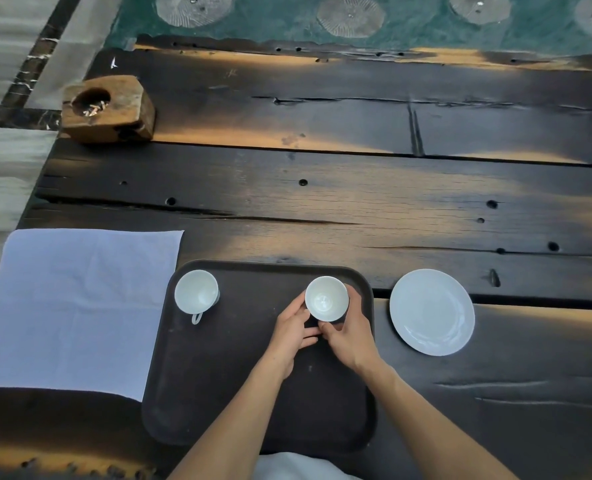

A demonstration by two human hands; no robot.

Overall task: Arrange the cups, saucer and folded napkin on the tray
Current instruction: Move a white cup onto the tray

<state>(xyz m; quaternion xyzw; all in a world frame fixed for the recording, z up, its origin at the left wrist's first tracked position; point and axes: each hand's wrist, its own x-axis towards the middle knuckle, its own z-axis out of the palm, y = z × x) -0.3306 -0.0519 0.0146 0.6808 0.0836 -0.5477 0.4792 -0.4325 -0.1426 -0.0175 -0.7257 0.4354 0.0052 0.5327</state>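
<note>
Napkin point(76, 306) first, at our far left: we see it spread out flat on the dark plank table point(357, 188), white with faint crease lines, its right edge just beside the tray point(218, 393) and its near edge falling into shadow. Beyond it, near the table's far left corner, sits a wooden block point(109, 109) with a round hollow holding what look like cigarette ends. Moving right we come to the tray, dark, with rounded corners, lying close to our edge of the table. In its far left corner stands one white cup point(196, 292), upright and empty, its handle pointing toward us. Toward the tray's far right stands the second cup point(326, 298), also upright and empty, and both our hands are on it. Our left hand point(293, 329) curls around the cup's left side, fingers partly closed against it; our right hand point(348, 329) wraps the right side, with the thumb at the near rim and the fingers round the far side. We cannot tell whether this cup rests on the tray or is held just above it. Right of the tray, apart from it, the white saucer point(432, 311) lies bare on the table. Past the table's far edge we see a green patterned floor.
</note>
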